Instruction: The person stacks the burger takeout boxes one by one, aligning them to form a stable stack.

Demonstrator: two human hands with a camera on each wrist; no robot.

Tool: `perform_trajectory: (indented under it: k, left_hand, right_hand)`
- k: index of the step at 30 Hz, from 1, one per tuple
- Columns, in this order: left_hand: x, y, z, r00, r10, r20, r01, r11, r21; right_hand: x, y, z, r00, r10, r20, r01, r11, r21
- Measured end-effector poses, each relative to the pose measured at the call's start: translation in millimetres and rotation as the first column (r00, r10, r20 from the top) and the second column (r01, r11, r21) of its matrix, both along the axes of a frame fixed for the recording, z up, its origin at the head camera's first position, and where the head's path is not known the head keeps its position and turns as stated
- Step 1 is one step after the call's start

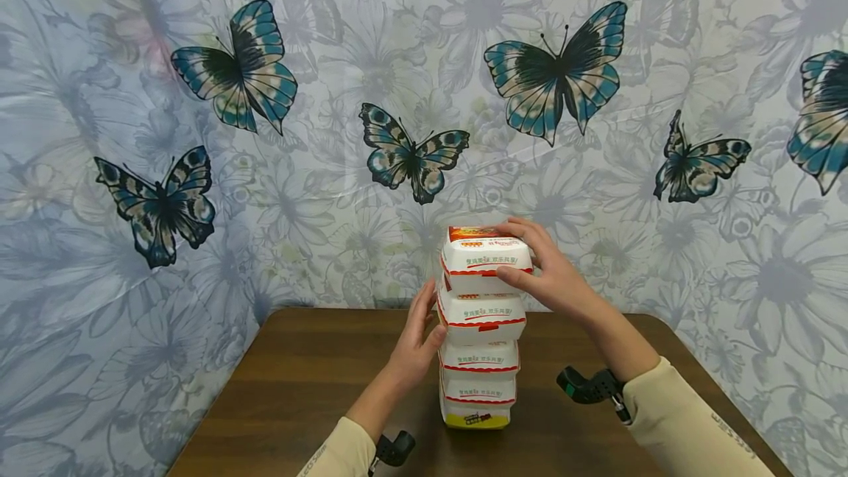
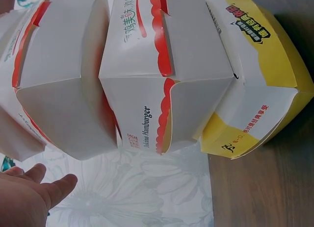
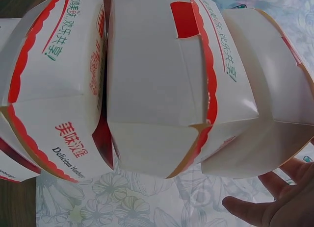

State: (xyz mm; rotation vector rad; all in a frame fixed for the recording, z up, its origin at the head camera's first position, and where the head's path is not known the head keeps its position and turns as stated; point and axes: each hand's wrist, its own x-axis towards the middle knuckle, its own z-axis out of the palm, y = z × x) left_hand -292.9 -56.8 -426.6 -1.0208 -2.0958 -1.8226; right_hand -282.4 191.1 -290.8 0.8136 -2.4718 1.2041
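Observation:
Several white paper hamburger boxes with red scalloped edges stand in a tall, uneven stack. My right hand (image 1: 546, 274) holds the top box (image 1: 477, 260) at its right side, thumb across the front and fingers over the upper far edge. In the right wrist view, spread fingers (image 3: 245, 210) show beside that box. My left hand (image 1: 417, 348) is at the left of the second box (image 1: 480, 322), fingers extended upward, thumb right at its front edge. The left wrist view shows straight fingertips (image 2: 64, 185) beside the stack. The lowest box (image 2: 282, 65) has a yellow base.
The stack stands on a dark brown wooden table (image 1: 298, 381) with rounded far corners. Behind it hangs a pale floral cloth (image 1: 318, 241) with printed butterflies (image 1: 414, 157). Black wrist devices (image 1: 589, 386) sit on both forearms, under cream sleeves (image 1: 682, 418).

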Motion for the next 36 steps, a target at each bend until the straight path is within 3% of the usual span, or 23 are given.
perform_trajectory:
  k: [7, 21, 28, 36]
  left_hand:
    - [-0.3, 1, -2.2, 1.000, -0.004, -0.024, 0.004, 1.000, 0.004]
    - [2.2, 4, -4.9, 1.000, -0.014, 0.008, 0.014, 1.000, 0.003]
    - [3.5, 6, -6.6, 0.994, 0.026, 0.108, -0.022, 0.999, -0.042]
    - [2.6, 13, -9.5, 0.975, -0.027, 0.222, 0.031, 0.999, -0.014]
  right_hand:
    - [-0.9, 2, -2.4, 1.000, 0.003, -0.012, -0.004, 0.999, -0.043]
    - [-1.4, 8, -6.8, 1.000, -0.023, 0.015, 0.024, 0.998, -0.062]
    - [1.3, 8, -8.7, 1.000, 0.000, -0.006, 0.000, 0.995, -0.096]
    - [2.5, 6, -8.1, 1.000, 0.016, -0.006, -0.017, 0.997, -0.077]
